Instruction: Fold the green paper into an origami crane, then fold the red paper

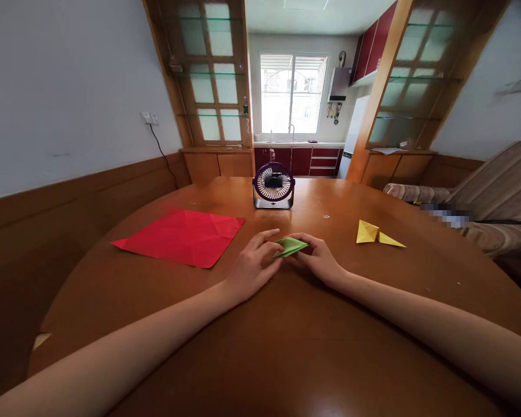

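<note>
A small folded green paper piece [290, 247] lies low over the round wooden table [286, 347], near its middle. My left hand [252, 265] pinches its left end with thumb and fingers. My right hand [315, 255] grips its right end, fingers curled over the paper. Both forearms stretch across the tabletop toward it.
A creased red paper sheet [181, 236] lies flat to the left. A folded yellow paper shape [377, 234] sits to the right. A small purple desk fan [273, 185] stands at the table's far side. A striped sofa [495, 191] is at the right, wood-panelled wall at the left.
</note>
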Demonstrator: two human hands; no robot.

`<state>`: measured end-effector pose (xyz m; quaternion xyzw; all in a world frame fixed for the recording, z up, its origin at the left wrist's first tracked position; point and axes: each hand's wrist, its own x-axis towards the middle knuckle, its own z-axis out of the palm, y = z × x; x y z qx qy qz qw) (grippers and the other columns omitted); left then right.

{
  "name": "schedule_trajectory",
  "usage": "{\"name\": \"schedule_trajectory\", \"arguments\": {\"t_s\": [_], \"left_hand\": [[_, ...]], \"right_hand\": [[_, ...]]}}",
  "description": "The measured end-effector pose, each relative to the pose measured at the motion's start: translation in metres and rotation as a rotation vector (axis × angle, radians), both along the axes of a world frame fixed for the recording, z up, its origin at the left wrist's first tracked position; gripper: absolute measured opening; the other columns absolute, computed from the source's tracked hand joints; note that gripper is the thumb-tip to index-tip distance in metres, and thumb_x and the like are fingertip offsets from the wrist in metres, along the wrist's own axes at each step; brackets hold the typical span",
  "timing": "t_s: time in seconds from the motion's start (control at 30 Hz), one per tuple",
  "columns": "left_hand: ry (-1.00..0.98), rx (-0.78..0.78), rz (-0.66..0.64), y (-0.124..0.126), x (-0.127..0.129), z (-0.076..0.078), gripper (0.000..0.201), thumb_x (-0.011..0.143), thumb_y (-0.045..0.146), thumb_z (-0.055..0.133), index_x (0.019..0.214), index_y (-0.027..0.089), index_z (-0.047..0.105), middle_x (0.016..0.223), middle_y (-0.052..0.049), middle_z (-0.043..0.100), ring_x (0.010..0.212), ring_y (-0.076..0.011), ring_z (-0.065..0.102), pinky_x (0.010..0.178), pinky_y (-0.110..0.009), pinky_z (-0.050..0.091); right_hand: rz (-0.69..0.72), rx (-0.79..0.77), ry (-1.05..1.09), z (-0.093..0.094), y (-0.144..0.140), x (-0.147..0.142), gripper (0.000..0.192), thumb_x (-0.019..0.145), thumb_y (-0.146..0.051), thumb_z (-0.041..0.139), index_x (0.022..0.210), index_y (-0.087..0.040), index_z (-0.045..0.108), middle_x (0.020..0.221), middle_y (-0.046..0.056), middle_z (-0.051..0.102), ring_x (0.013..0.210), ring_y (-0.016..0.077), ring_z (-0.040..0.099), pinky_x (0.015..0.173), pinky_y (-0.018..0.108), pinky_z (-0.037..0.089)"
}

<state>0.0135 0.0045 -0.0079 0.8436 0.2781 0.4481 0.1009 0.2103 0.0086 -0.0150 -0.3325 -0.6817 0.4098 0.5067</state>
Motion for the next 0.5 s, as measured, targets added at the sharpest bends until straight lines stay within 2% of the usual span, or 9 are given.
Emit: {"name": "schedule_trajectory", "arguments": {"t_s": [0.17, 0.3, 0.5], "left_hand": [[0.091, 0.11, -0.033, 0.0028, -0.0012, -0.0018, 0.014, 0.088, 0.019, 0.056, 0.1, 0.022, 0.061, 0.123, -0.009, 0.063, 0.116, -0.0216, 0.058, 0.103, -0.045, 0.046], [0.1, 0.211, -0.004, 0.0036, -0.0034, -0.0003, 0.014, 0.09, 0.018, 0.052, 0.099, 0.021, 0.063, 0.119, -0.009, 0.064, 0.112, -0.0204, 0.06, 0.106, -0.045, 0.044], [0.178, 0.294, 0.029, 0.0028, -0.0085, 0.0027, 0.021, 0.092, 0.017, 0.049, 0.107, 0.02, 0.064, 0.126, -0.01, 0.062, 0.117, -0.022, 0.059, 0.107, -0.044, 0.044]], "right_hand": [[-0.017, 0.01, -0.045, 0.0011, 0.0, 0.0019, 0.027, 0.075, -0.032, 0.07, 0.099, -0.019, 0.068, 0.095, 0.004, 0.07, 0.088, 0.0192, 0.064, 0.081, 0.034, 0.051], [-0.016, 0.037, -0.103, 0.0004, 0.0005, 0.0025, 0.021, 0.077, -0.03, 0.066, 0.095, -0.018, 0.068, 0.092, 0.004, 0.069, 0.086, 0.0186, 0.063, 0.082, 0.035, 0.05], [-0.019, 0.124, -0.111, 0.0007, -0.0002, 0.0018, 0.037, 0.078, -0.024, 0.065, 0.115, -0.022, 0.059, 0.109, 0.005, 0.067, 0.099, 0.0186, 0.062, 0.086, 0.034, 0.05]]}}
